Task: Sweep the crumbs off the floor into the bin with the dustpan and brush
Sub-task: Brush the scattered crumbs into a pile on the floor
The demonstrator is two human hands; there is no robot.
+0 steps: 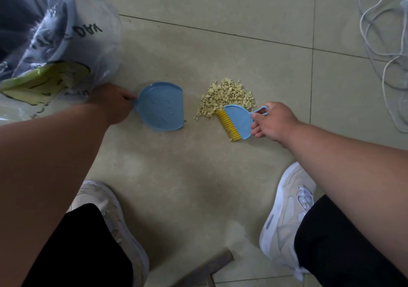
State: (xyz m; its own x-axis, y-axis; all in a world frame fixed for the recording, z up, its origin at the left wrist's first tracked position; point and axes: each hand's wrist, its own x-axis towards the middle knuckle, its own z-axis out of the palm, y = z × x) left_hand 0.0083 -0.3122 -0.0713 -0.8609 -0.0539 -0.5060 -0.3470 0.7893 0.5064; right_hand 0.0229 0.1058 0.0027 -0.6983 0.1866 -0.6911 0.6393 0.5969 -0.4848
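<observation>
- My left hand (112,105) is curled round the handle of the blue dustpan (162,106), arm stretched down, pan flat on the floor tiles (198,187) with its mouth facing the crumbs.
- My right hand (273,122) pinches the little blue brush (237,120) by its back edge, thumb on top, yellow bristles touching the near edge of the crumbs (227,95).
- The bin (55,32), bag-lined, sits just beyond my left hand.
- White sneakers (284,216) planted either side.

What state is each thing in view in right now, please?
Dustpan: empty, on the floor, held by left hand.
Brush: bristles at the pile's edge, gripped by right hand.
Crumbs: heaped on the floor, unswept.
Bin: open, lined with a clear bag.
</observation>
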